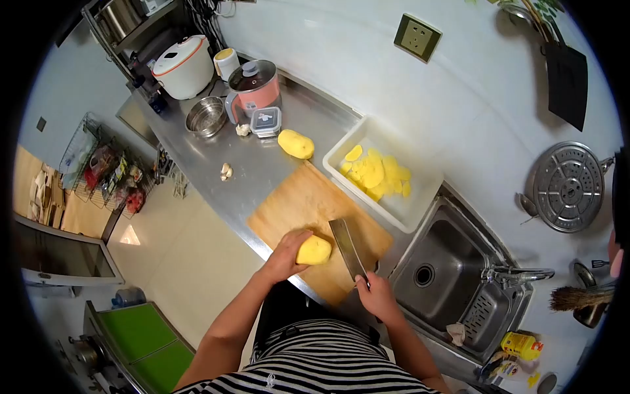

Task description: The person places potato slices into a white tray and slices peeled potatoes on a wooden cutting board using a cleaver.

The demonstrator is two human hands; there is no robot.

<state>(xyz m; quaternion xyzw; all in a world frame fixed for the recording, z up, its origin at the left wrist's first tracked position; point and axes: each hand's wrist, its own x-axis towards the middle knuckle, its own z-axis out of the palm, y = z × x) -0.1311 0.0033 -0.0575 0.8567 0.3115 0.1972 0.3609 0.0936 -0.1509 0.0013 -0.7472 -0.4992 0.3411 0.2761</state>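
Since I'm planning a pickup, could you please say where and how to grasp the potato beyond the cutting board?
Probably around the middle of the potato, from above, across its narrower width: it is oblong, and the lidded container sits near one end.

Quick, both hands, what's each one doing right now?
Left hand: closed against the cut potato on the board.
Right hand: closed, holding the cleaver by its handle.

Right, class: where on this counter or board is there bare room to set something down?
Free counter lies behind the loose potato, between lidded box and white tub, and between the garlic cloves and the board. The board's far part is mostly open, beyond the knife and the left hand. Crowded: the far end, with rice cooker, pink pot and steel bowl.
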